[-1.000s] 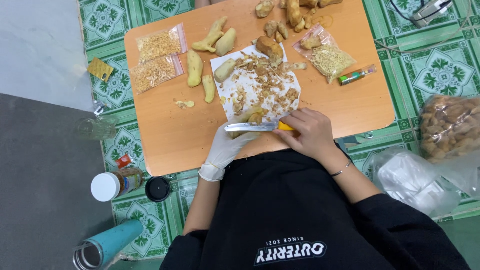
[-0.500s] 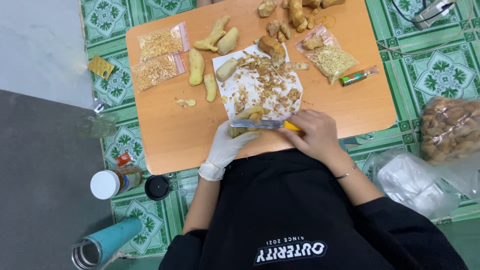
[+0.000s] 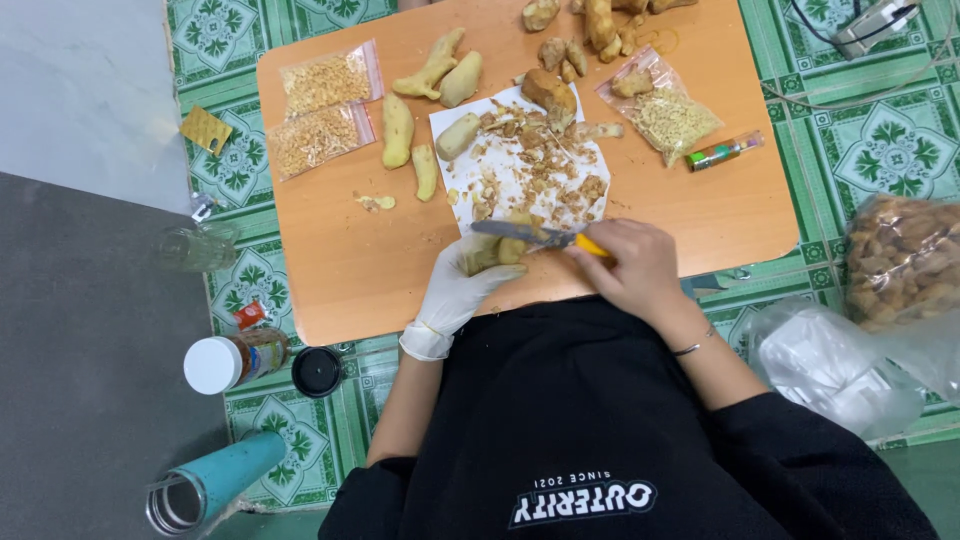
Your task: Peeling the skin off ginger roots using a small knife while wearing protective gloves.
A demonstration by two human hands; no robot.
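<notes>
The gloved left hand (image 3: pixel 455 290) keeps a closed grip on a ginger piece (image 3: pixel 497 252) at the tabletop (image 3: pixel 340 260) edge. The right hand (image 3: pixel 630 265) clasps a knife (image 3: pixel 525 233), its blade lying across the ginger, just below the paper (image 3: pixel 520 165) strewn with peelings.

The left hand (image 3: pixel 462 285), in a white glove, held a piece of ginger (image 3: pixel 497 250) at the table (image 3: pixel 340 260) edge. The right hand (image 3: pixel 630 268) gripped a yellow-handled knife (image 3: pixel 530 235), blade laid on the ginger. Peel scraps covered the white paper (image 3: pixel 520 165); peeled pcs (image 3: pixel 398 130) lay nearby.
</notes>
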